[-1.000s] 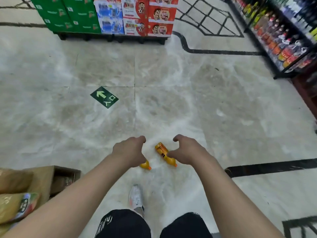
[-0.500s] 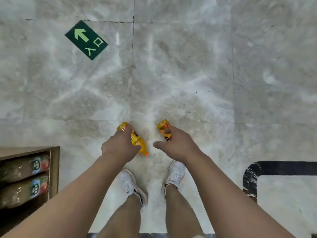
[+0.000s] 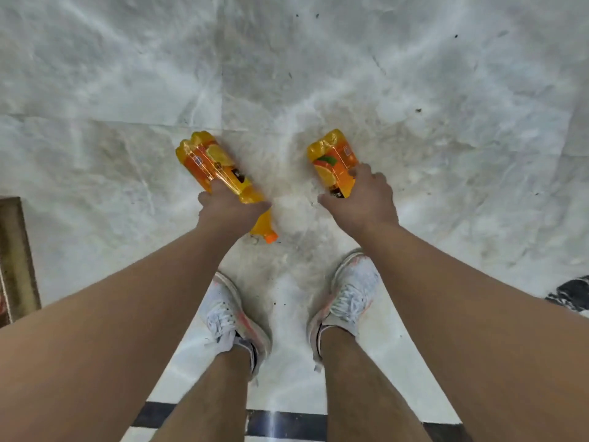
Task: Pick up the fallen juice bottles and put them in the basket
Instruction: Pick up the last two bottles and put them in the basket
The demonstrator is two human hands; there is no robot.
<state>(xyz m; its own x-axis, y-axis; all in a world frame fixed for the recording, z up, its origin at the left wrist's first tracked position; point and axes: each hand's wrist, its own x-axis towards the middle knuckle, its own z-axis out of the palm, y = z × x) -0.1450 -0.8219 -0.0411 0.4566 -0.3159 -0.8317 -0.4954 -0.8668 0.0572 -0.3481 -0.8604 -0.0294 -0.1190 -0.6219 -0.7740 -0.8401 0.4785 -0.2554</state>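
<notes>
Two orange juice bottles lie on the pale marble floor just ahead of my feet. My left hand [image 3: 228, 210] is wrapped around the left juice bottle [image 3: 210, 162], whose orange cap points toward my left shoe. My right hand [image 3: 361, 199] grips the right juice bottle [image 3: 333, 161] near its neck; its cap is hidden under the hand. Both bottles have their bases pointing away from me. No basket shows clearly in this view.
A wooden box edge [image 3: 16, 260] sits at the far left. My white shoes [image 3: 236, 323] stand close behind the bottles. A black floor stripe [image 3: 287, 424] runs behind my feet, and another dark inlay [image 3: 570, 295] is at the right.
The view has dropped much closer to the floor. Both hands have gone from reaching over the bottles to closing around them, and the bottles look farther apart.
</notes>
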